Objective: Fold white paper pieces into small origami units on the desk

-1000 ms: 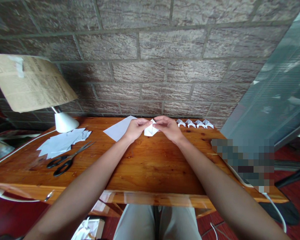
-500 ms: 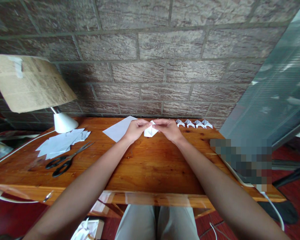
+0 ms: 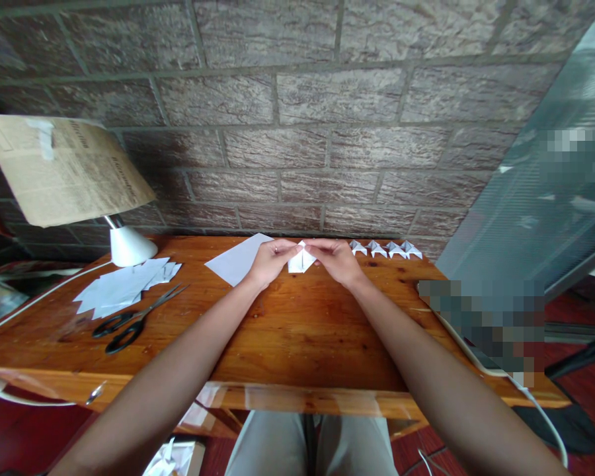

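Observation:
A small folded piece of white paper (image 3: 301,262) is held between my two hands near the back of the wooden table (image 3: 307,324). My left hand (image 3: 272,260) pinches its upper left part with thumb and fingers. From the other side, my right hand (image 3: 336,256) pinches the upper right part close to the top point. A dark crease line runs down the paper's middle. Beside my left hand lies a larger flat white sheet (image 3: 238,258). Several folded paper pieces (image 3: 377,248) stand in a row to the right of my right hand.
At the left lie black-handled scissors (image 3: 137,320) and a pile of cut white paper (image 3: 121,287). Behind them stands a lamp (image 3: 131,244) with a paper shade. A blurred-out device (image 3: 476,330) with a white cable rests at the right edge. A brick wall (image 3: 302,145) borders the back.
The view has shifted slightly. Both hands keep hold of the folded paper, and the right fingers have closed in nearer its top point.

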Action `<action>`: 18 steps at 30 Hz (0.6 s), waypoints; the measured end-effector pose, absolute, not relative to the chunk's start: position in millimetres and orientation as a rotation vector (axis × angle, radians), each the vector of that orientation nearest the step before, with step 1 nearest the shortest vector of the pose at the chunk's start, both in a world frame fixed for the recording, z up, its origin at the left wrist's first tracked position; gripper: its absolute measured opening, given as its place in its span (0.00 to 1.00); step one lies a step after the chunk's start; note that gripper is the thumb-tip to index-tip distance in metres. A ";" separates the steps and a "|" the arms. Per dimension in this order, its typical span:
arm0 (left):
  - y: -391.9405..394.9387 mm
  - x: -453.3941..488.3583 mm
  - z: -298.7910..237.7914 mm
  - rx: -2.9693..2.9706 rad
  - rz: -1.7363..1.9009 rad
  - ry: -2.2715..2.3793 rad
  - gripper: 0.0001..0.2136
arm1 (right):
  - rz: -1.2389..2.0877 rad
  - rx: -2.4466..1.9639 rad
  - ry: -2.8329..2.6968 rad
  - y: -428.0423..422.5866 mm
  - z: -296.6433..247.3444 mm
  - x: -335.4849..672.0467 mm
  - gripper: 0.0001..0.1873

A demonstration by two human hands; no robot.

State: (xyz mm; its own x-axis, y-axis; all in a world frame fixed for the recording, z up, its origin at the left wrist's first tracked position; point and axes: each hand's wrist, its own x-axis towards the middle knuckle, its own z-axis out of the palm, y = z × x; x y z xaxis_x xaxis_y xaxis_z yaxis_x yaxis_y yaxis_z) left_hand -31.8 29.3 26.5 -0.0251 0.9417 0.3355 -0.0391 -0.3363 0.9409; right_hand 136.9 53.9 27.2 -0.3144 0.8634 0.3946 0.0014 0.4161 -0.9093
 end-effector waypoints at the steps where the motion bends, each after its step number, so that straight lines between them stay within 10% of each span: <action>1: 29.3 -31.5 26.4 1.413 1.498 1.014 0.16 | 1.077 -0.766 -1.655 53.3 28.4 137.1 0.16; 18: 24.8 -29.6 30.0 1.561 1.467 1.030 0.12 | 1.241 -0.762 -1.676 49.4 40.8 146.5 0.16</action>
